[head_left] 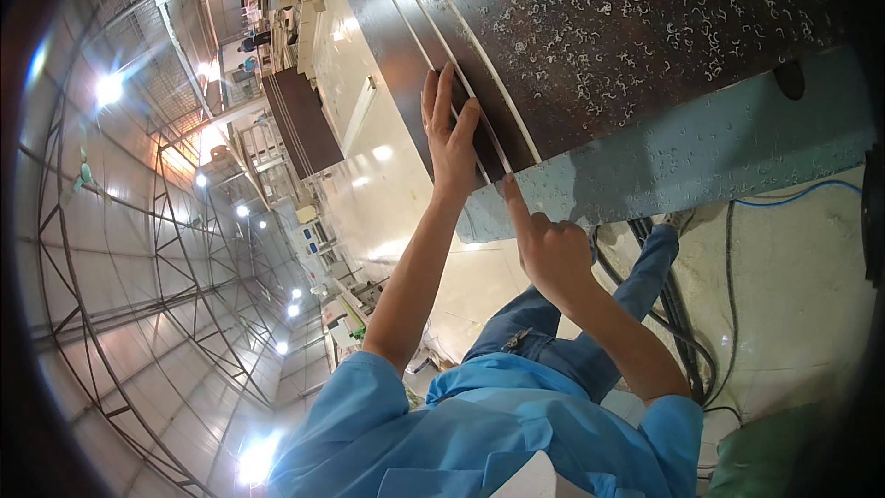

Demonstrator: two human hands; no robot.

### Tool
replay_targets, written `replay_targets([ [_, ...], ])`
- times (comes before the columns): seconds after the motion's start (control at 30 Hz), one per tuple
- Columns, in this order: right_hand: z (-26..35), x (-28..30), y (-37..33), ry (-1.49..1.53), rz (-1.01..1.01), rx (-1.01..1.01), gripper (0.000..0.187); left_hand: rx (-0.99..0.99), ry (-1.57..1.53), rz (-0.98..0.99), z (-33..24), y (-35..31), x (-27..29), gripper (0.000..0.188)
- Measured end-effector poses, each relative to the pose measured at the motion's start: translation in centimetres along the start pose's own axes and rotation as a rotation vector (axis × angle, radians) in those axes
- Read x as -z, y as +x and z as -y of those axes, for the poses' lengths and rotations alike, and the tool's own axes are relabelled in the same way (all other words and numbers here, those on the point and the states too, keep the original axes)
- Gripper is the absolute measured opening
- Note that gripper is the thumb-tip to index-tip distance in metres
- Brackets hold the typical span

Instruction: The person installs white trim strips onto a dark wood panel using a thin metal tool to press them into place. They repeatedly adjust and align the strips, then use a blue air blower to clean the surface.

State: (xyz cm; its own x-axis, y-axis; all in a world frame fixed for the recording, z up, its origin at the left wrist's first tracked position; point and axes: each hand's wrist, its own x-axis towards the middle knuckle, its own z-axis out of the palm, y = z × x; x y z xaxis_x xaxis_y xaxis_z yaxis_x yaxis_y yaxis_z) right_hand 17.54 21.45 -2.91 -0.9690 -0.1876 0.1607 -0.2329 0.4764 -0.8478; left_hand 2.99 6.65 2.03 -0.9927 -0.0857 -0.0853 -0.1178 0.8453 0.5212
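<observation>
A dark brown board [590, 120] lies across a blue-grey work surface [645, 171], with three pale narrow lines [486, 53] running along its left part. Whether these are inlaid strips or cut grooves I cannot tell. My left hand [452, 143] rests on the board over the lines, fingers stretched out and thumb apart, holding nothing. At the board's near edge, my right hand [553, 244] has its index finger extended to the end of one pale line. Its other fingers are curled, and nothing shows in them.
Small curled pale shavings [599, 28] litter the right part of the board. An oval hole [789, 79] sits in the work surface's right side. Black cables [678, 314] and a blue hose [802, 192] run over the floor. Another dark lined board [302, 120] stands farther left.
</observation>
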Motion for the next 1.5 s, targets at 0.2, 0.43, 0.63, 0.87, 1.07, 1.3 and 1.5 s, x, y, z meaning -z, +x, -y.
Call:
replay_targets([
  [0.2, 0.0, -0.6, 0.5, 0.017, -0.039, -0.021, 0.078, -0.044, -0.041, -0.015, 0.7, 0.7, -0.2, 0.064],
  [0.43, 0.0, -0.6, -0.1, 0.075, 0.0, -0.092, 0.081, -0.05, -0.033, 0.05, 0.8, 0.9, 0.7, 0.062],
  [0.63, -0.4, -1.2, 0.2, 0.162, -0.099, -0.116, 0.072, -0.11, 0.151, 0.05, 0.6, 0.9, 1.3, 0.061],
  [0.87, -0.9, -1.2, 0.4, 0.174, -0.101, -0.115, 0.063, -0.21, 0.365, 0.049, 0.8, 0.9, 1.2, 0.065],
  [1.07, -0.9, -0.7, 1.1, 0.377, -0.198, -0.132, 0.047, -0.319, 0.572, 0.176, 0.4, 1.9, 3.3, 0.083],
  [1.3, -0.4, -1.1, 1.4, 0.537, -0.208, -0.235, 0.031, -0.282, 0.575, 0.252, -0.1, 2.2, 4.0, 0.098],
  [1.5, 0.1, -1.5, 1.2, 0.69, -0.184, -0.427, 0.009, -0.301, 0.656, 0.246, -0.7, 2.2, 4.0, 0.1],
])
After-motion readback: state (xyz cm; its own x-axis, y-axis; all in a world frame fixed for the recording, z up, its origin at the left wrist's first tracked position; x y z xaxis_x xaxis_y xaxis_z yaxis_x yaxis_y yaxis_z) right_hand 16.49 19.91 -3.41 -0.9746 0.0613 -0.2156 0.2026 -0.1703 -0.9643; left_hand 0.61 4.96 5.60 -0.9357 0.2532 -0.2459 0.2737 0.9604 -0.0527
